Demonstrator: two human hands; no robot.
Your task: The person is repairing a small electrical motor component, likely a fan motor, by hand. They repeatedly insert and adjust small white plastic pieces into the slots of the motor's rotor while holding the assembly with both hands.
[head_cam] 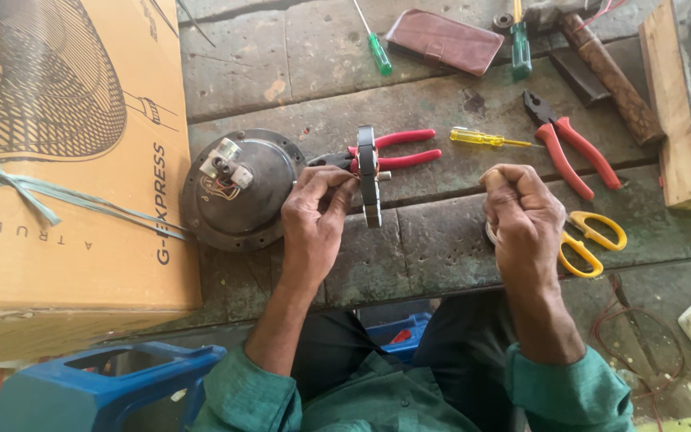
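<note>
Head view: person seated at a wooden surface (441,248).
Left hand (317,210): fingers pinch the motor core (368,178) (upright), just right of the round motor cover (241,190).
Right hand (525,214): fingers curled shut, beside yellow scissors (593,240).
</note>
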